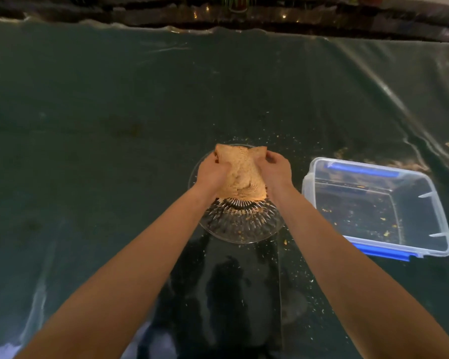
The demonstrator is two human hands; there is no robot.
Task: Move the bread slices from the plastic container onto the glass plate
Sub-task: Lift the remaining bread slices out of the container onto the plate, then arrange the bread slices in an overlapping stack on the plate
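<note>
Both hands on the bread slices (240, 174), held as a stack over the glass plate (240, 229). Left hand (211, 173) grip curled tight on the stack's left edge, right hand (276, 167) grip clamped on the right edge, squeezing inward. Can't tell if the bread touches the plate. Plastic container (379, 206) sits just right on the table (114, 125), only crumbs inside.

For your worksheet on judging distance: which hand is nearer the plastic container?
Right. The right hand grips the bread slices on the side facing the plastic container; the left hand grips the far side.
</note>
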